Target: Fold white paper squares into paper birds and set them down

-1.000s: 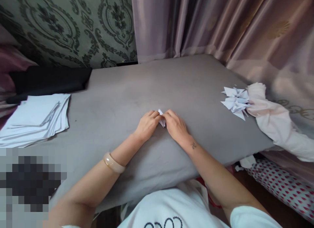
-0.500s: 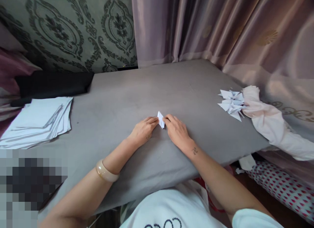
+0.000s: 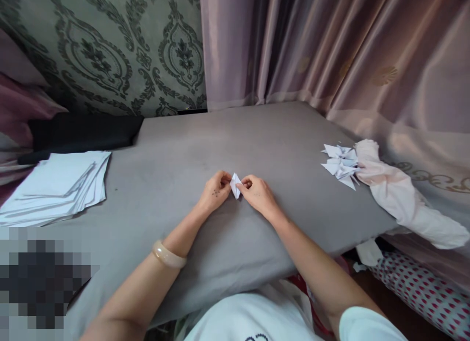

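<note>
A small folded white paper, diamond-shaped with pointed ends, stands between my hands over the middle of the grey-covered table. My left hand pinches its left edge, fingers curled. On the other side my right hand is closed too, with the thumb lying on the paper's front face and the index finger bent behind. The fingertips partly cover the paper's side corners.
At the left lies a stack of white paper sheets, with a black folded item behind it. Several folded white paper pieces sit at the right beside a pale pink cloth. Curtains hang at the back.
Both hands have turned and their fingers curled in; the right thumb now lies on the paper's face. The folded paper has shifted slightly left in view. The camera view has tilted up a little.
</note>
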Demonstrator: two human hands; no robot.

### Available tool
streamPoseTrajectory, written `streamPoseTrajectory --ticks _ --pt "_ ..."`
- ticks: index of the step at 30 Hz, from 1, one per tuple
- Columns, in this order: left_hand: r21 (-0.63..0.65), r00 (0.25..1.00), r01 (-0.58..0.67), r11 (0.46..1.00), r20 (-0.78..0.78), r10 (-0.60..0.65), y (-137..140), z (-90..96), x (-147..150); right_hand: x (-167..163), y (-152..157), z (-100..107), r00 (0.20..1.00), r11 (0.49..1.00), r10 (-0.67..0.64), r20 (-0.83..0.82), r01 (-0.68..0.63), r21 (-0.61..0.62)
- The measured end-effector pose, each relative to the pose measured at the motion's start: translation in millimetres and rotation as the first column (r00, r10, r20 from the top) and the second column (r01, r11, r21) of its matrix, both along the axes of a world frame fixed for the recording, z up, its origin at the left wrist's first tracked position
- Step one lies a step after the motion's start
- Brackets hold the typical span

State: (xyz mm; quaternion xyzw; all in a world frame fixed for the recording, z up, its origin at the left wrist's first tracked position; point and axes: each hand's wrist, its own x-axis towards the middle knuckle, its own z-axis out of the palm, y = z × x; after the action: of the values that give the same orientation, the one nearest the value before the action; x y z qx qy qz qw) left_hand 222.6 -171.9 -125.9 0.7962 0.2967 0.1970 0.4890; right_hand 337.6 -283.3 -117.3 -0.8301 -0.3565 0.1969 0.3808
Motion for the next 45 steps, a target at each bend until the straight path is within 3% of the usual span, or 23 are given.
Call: streamPoseTrajectory --ticks 2,5,9,15,19,26,30,38,45 --pt "-0.106 0.996 -0.01 0.994 0.092 0.02 3 -4.8 -1 0 9 -5 0.997 0.998 -0.013 -0.071 0.017 0.062" --pt "-0.167 0.976 -0.072 0.983 0.193 0.104 10 -6.7 -3 4 24 -13 0.99 0.99 -0.005 -0.14 0.025 0.139" --pt "-0.194 0.915 -0.163 0.967 0.337 0.222 16 -1.9 -5 6 48 -13 0.969 0.966 0.063 -0.241 0.002 0.259" --pt "-0.151 0.841 -0.221 0.964 0.471 0.267 15 7.9 -12 3 62 -4 0.919 0.91 0.208 -0.334 -0.057 0.41" --pt "-0.157 0.825 -0.294 0.943 0.456 0.333 16 13.6 -17 12 50 -7 0.831 0.923 0.2 -0.519 0.017 0.383" --pt "-0.226 0.876 -0.222 0.948 0.382 0.296 17 16.8 -15 20 41 -6 0.71 0.896 0.321 -0.627 -0.013 0.444" --pt "-0.279 0.893 -0.167 0.946 0.364 0.265 15 17.3 -14 19 39 -4 0.699 0.873 0.389 -0.6 -0.072 0.482" --pt "-0.3 0.879 -0.19 0.935 0.372 0.298 15 7.0 -13 18 39 -1 0.685 0.88 0.389 -0.616 -0.079 0.468" --pt "-0.282 0.915 -0.09 0.955 0.356 0.191 15 9.2 -14 13 38 6 0.727 0.88 0.383 -0.57 -0.1 0.465"
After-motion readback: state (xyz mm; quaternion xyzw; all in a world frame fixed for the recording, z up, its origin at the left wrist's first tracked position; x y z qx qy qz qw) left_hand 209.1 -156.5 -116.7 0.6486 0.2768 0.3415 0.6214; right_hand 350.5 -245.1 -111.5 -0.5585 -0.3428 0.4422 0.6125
